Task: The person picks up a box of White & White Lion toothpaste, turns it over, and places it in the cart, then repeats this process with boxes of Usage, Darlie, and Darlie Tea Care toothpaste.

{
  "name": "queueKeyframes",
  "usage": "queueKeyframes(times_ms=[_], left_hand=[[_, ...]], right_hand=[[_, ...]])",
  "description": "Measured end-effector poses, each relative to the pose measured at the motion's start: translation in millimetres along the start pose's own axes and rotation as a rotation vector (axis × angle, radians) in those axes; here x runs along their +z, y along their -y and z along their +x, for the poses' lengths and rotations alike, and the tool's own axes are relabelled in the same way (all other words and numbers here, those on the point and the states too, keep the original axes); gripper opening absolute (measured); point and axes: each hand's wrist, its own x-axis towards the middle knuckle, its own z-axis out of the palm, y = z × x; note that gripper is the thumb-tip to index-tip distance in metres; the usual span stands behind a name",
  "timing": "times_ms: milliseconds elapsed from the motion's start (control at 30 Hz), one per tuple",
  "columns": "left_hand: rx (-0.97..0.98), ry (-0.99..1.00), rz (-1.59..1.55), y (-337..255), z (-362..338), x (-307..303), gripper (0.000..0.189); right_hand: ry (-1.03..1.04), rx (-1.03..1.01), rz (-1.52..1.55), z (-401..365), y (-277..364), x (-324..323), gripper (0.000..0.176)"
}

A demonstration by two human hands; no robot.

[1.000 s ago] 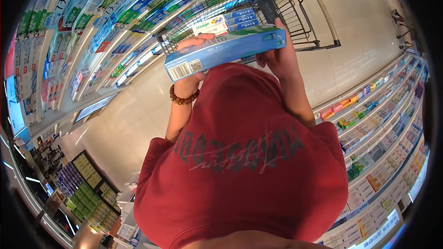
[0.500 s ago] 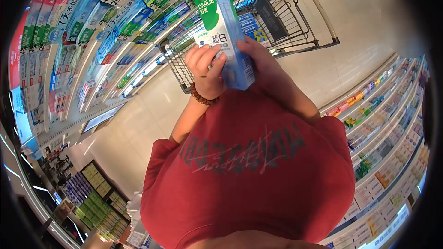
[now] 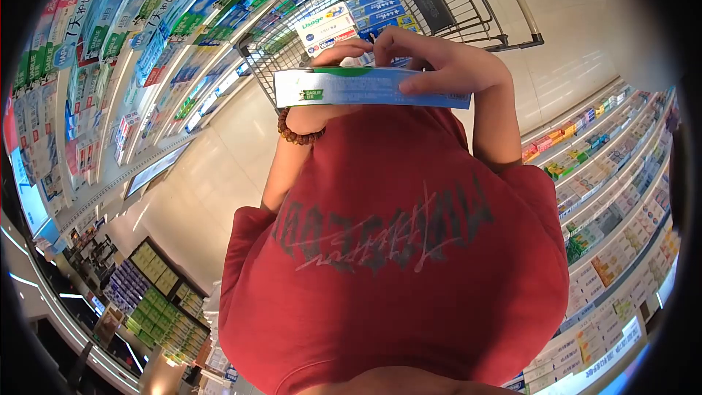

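Note:
A long blue-and-white Darlie toothpaste box (image 3: 351, 90) lies crosswise in front of my chest, a narrow blue side facing up at me. My left hand (image 3: 342, 53), with a beaded bracelet on its wrist, grips it from behind; the box hides much of the palm. Over the right part of the box bends my right hand (image 3: 446, 62), its thumb pressed on the blue side and its fingers curled at the far edge. Beyond both hands is a wire shopping cart (image 3: 257, 66). In it are several boxes, among them a white Usage box (image 3: 322, 23) and blue boxes (image 3: 378, 6).
Shelves of toothpaste boxes (image 3: 164, 36) rise along the left. More stocked shelves (image 3: 614, 205) run down the right. Pale floor tiles (image 3: 563, 36) lie between them. Stacked green packs (image 3: 157, 314) stand at the lower left. The cart's handle (image 3: 523, 0) is at the upper right.
The toothpaste box has turned from upright, with its printed front showing, to crosswise with a narrow side up. My right hand has come over its top, and more of the cart's contents shows.

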Motion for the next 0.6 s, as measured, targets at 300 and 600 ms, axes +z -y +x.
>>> queueKeyframes(times_ms=[300,600], left_hand=[[-0.062,-0.101,-0.284,-19.1,-8.5,8.4,0.057],[-0.073,-0.234,-0.362,-25.7,-9.2,12.0,0.052]], right_hand=[[-0.085,-0.282,0.118,-2.4,-28.2,-14.0,0.046],[-0.316,-0.517,0.182,-5.3,-26.9,-4.7,0.035]])
